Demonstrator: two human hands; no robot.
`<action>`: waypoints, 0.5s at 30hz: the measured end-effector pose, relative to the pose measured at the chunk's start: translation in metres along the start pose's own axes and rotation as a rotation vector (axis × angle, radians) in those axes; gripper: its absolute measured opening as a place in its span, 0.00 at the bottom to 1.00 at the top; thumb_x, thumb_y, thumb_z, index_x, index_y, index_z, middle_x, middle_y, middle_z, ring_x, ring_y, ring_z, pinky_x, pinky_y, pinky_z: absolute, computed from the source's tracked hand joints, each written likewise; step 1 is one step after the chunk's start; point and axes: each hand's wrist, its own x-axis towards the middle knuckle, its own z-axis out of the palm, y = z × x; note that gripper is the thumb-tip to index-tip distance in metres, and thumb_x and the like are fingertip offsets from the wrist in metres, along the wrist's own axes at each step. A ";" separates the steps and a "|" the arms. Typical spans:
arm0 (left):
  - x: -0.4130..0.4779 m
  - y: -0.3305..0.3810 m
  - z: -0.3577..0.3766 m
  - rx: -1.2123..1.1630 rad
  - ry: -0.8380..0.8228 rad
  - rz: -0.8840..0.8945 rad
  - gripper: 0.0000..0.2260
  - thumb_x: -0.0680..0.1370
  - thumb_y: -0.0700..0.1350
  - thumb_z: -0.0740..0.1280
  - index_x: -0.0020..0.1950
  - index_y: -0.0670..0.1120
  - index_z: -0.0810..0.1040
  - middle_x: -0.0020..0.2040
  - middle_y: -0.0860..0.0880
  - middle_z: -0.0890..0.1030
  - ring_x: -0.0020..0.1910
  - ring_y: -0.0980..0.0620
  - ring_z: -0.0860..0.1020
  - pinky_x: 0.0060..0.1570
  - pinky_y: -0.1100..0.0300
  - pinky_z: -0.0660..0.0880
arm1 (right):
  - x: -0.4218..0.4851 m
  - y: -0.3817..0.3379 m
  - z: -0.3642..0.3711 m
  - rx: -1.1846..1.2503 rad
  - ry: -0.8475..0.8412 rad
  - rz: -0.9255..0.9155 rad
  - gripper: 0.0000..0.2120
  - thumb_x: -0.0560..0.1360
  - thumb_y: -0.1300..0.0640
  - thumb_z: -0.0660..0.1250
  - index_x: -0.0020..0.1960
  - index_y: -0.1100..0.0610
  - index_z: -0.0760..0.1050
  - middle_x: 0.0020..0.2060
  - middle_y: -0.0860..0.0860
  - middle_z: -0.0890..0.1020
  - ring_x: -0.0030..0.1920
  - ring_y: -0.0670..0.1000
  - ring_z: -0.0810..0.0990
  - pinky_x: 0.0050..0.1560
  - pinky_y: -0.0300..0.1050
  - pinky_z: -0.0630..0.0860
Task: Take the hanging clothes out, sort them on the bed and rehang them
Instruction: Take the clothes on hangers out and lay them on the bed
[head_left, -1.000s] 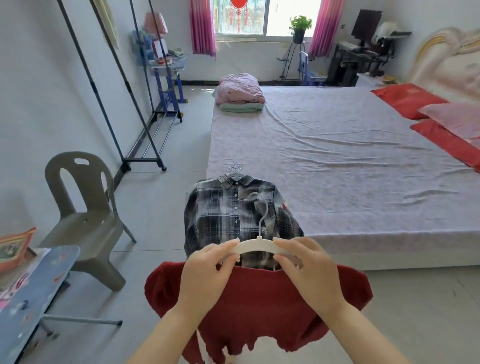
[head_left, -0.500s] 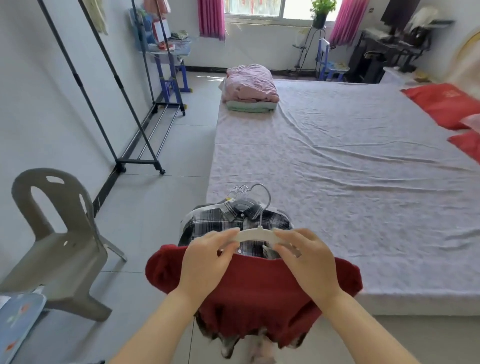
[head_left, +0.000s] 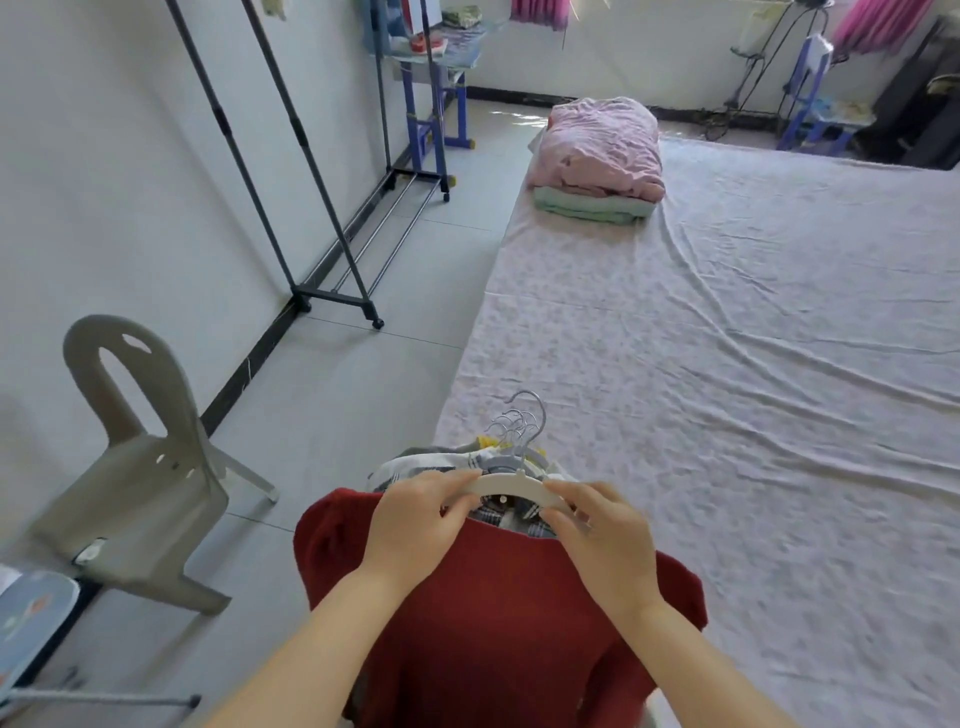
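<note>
The left hand (head_left: 415, 525) and right hand (head_left: 608, 545) each grip one arm of the white hanger (head_left: 511, 486), fingers curled round it. The red garment (head_left: 498, 623) hangs below, with more hangered clothes bunched behind, at the near corner of the bed (head_left: 727, 415). Hold the bundle level and lower it flat onto the mattress, so that the clustered hooks (head_left: 514, 431) do not tangle.
</note>
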 end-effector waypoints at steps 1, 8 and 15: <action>0.007 -0.002 0.004 0.004 -0.013 -0.014 0.12 0.72 0.43 0.71 0.55 0.51 0.81 0.49 0.52 0.84 0.46 0.53 0.79 0.51 0.57 0.74 | 0.008 0.004 0.004 -0.006 -0.011 0.016 0.14 0.67 0.59 0.75 0.51 0.47 0.82 0.42 0.39 0.77 0.43 0.46 0.77 0.40 0.35 0.72; 0.056 -0.019 0.036 0.075 -0.116 -0.037 0.13 0.75 0.44 0.67 0.58 0.51 0.80 0.53 0.55 0.82 0.51 0.55 0.78 0.53 0.60 0.72 | 0.049 0.039 0.028 -0.026 -0.083 0.107 0.15 0.69 0.56 0.73 0.54 0.45 0.80 0.42 0.40 0.76 0.37 0.37 0.71 0.39 0.27 0.65; 0.083 -0.037 0.064 0.217 -0.167 -0.131 0.18 0.75 0.44 0.65 0.66 0.51 0.73 0.61 0.53 0.77 0.62 0.53 0.72 0.60 0.61 0.62 | 0.078 0.069 0.050 -0.212 -0.353 0.284 0.24 0.74 0.52 0.67 0.68 0.48 0.66 0.60 0.47 0.73 0.58 0.48 0.73 0.49 0.41 0.70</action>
